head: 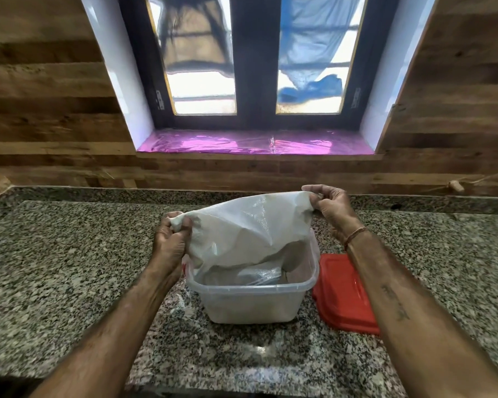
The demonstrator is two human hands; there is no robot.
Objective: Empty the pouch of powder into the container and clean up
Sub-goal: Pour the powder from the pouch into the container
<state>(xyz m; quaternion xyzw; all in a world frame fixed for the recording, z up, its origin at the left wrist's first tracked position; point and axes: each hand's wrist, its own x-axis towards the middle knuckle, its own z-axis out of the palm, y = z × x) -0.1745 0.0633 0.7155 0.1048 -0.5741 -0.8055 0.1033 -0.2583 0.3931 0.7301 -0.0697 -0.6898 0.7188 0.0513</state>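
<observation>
A white plastic pouch (242,228) hangs upside down over a clear square container (250,300) on the granite counter. Its open end dips inside the container, where pale powder lies. My left hand (171,239) pinches the pouch's left upper corner. My right hand (329,205) grips the right upper corner, held a little higher. The pouch looks slack and mostly flat; how much powder stays inside it is hidden.
A red lid (345,294) lies flat on the counter just right of the container, partly under my right forearm. A wood-panelled wall and a window with a pink-lined sill (256,145) stand behind the granite counter (55,268). The counter's front edge is near my elbows.
</observation>
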